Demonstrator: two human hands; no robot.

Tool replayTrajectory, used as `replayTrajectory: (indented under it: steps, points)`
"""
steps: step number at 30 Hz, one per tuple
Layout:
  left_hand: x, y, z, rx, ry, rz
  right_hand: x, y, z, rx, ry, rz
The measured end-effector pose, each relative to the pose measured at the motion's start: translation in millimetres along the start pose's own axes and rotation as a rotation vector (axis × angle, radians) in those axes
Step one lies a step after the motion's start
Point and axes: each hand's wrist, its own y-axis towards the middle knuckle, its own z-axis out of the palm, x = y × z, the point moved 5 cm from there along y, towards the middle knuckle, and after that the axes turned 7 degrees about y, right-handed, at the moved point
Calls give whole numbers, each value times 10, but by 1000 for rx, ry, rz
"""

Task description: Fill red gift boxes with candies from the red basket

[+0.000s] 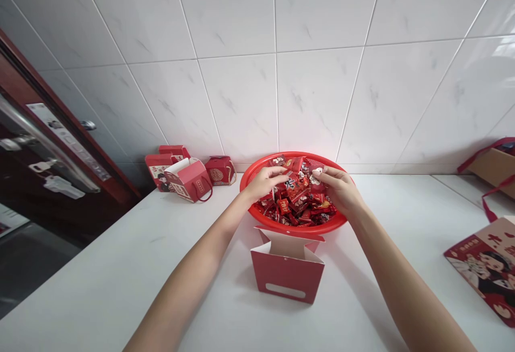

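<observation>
A red oval plastic basket (298,229) holds many small red-wrapped candies (300,202). Over its left part is my left hand (266,181), its fingers closed on a red candy packet (293,185) with dark lettering. My right hand (340,185) is over the basket's right side, thumb and fingers pinching a small red packet (317,176) with a pale print. In front of the basket stands a red paper box (287,274), its top open towards me and its inside white. Neither hand touches this box.
Several small red gift boxes (188,180) stand by the wall at the back left, one with a cord handle (232,172). At the right edge are an illustrated red box (488,266) and a cardboard carton (497,167) with red straps. A door with keys (60,183) is at left.
</observation>
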Motion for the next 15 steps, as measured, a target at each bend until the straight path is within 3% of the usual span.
replayTrajectory:
  steps: [2,4,12,15]
  points:
    - [-31,-26,85,148,57,49,-11,-23,60,73,-63,50]
    - [-57,-48,123,212,100,85,-14,-49,105,114,-132,82]
    - [-159,-51,145,183,60,151,-28,-82,154,135,-216,137]
    - [-188,-69,141,167,73,131,-27,-64,116,82,-198,85]
